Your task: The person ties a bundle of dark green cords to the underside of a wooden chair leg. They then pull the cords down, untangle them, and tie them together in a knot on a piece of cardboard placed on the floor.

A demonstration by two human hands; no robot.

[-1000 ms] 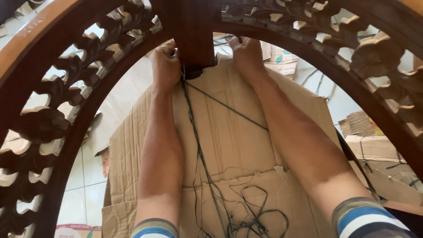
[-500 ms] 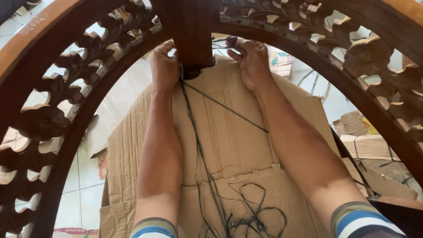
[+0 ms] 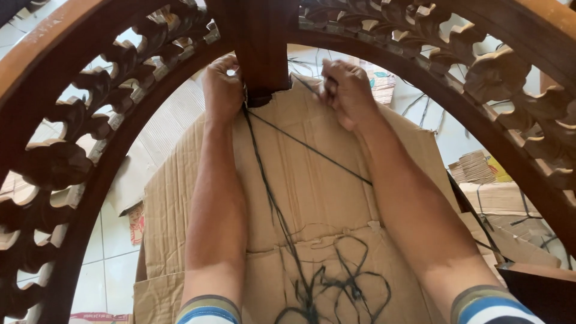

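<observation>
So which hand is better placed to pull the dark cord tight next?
Probably the right hand: it pinches the dark cord running to the wooden post, while the left hand steadies that post.

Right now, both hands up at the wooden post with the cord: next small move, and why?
Probably draw the right hand back to tighten the cord. The left hand is against the post where the strands meet, and loose cord lies coiled on the cardboard.
</observation>
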